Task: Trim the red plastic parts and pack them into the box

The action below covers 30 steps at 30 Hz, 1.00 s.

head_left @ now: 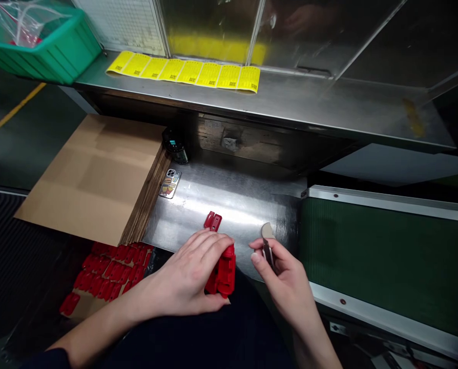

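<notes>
My left hand (190, 277) grips a red plastic part (224, 274) at the near edge of the steel worktop (232, 200), fingers wrapped over its top. My right hand (283, 277) holds a small trimming knife (268, 241) upright, its pale blade pointing up, a short way to the right of the red part. One small red piece (212, 221) lies loose on the steel just beyond my left fingers.
Several red parts (106, 271) fill a box below the worktop's left edge. A stack of flat cardboard (94, 174) lies left, a phone (170, 183) beside it. Yellow labels (186, 72) and a green bin (40, 41) sit on the upper shelf. A green conveyor belt (386, 256) runs right.
</notes>
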Each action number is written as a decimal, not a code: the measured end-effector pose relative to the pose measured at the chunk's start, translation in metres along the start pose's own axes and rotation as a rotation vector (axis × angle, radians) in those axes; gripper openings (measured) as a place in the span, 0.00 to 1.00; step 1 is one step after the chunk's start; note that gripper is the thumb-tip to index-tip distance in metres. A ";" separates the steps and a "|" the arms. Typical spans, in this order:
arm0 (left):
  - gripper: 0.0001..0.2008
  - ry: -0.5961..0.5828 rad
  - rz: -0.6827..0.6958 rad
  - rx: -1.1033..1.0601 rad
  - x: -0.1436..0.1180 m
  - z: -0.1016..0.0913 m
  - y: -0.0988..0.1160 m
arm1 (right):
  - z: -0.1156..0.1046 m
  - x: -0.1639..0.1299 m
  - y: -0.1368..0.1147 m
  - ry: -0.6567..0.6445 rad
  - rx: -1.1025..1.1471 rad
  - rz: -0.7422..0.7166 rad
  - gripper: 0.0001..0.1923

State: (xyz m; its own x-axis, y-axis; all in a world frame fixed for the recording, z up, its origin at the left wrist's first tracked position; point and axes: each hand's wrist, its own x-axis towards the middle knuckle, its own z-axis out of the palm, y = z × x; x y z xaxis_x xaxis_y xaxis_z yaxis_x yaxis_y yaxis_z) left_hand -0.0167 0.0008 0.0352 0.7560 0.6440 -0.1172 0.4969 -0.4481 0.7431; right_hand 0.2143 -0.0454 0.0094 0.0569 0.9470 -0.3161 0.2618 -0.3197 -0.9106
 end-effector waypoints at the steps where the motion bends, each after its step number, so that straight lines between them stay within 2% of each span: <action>1: 0.43 -0.005 0.001 -0.011 0.001 0.000 0.001 | 0.001 0.000 -0.004 -0.032 0.014 -0.043 0.11; 5: 0.45 -0.010 0.026 -0.033 0.002 0.001 0.002 | 0.005 0.004 -0.010 -0.149 0.013 -0.199 0.03; 9: 0.44 0.001 0.051 -0.030 0.002 -0.001 0.000 | 0.007 0.009 -0.006 -0.141 0.000 -0.287 0.03; 12: 0.43 -0.009 0.066 -0.049 0.004 -0.003 -0.002 | 0.007 0.012 -0.004 -0.136 -0.002 -0.321 0.03; 17: 0.42 -0.022 0.076 -0.076 0.006 -0.003 -0.001 | 0.009 0.013 0.000 -0.221 -0.021 -0.286 0.08; 19: 0.41 -0.009 0.084 -0.073 0.006 -0.003 0.000 | 0.011 0.013 0.005 -0.189 0.027 -0.253 0.10; 25: 0.43 -0.028 0.107 -0.056 0.005 -0.003 0.002 | 0.015 0.012 0.024 0.028 0.145 -0.137 0.13; 30: 0.43 -0.044 0.096 -0.056 0.004 -0.004 0.003 | 0.010 0.005 0.029 0.075 0.138 -0.088 0.18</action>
State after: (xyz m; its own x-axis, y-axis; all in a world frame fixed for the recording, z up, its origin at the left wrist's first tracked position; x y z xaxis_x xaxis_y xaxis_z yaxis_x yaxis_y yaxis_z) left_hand -0.0140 0.0042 0.0399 0.8175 0.5715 -0.0715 0.3976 -0.4700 0.7881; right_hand 0.2126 -0.0500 -0.0215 0.1127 0.9696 -0.2171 0.1351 -0.2314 -0.9634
